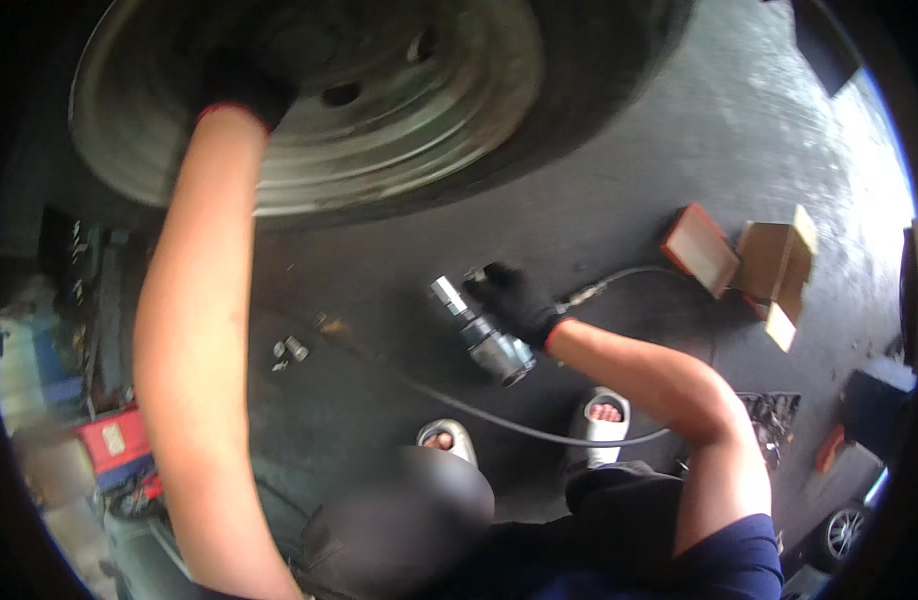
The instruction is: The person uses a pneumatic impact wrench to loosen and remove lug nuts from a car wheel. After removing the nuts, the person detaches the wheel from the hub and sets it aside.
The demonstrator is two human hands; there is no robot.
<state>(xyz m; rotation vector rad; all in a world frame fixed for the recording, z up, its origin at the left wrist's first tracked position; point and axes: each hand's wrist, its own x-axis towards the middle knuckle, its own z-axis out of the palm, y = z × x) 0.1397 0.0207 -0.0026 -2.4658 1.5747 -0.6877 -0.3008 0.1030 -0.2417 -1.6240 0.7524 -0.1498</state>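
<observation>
My left hand (pixel 244 92), in a black glove with a red cuff, reaches into the dark middle of a large metal wheel (pixel 409 150). Its fingers are lost in shadow and blur. Lower down, over the floor, my right hand (pixel 517 302) wears a matching glove. A small silvery metal piece (pixel 475 273) shows at its fingertips, which look closed on it. Right beside this hand is an impact wrench (pixel 501 354) with a long bright socket (pixel 445 292). The glove hides where the wrench's handle would be. An air hose fitting (pixel 585 294) shows just past the wrist.
The grey air hose (pixel 519 428) loops over the dark floor past my feet. Small metal parts (pixel 293 348) lie left of the wrench. An orange-edged tray (pixel 701 250) and an open cardboard box (pixel 776 262) stand at right, with a tool case (pixel 769 415) nearer me.
</observation>
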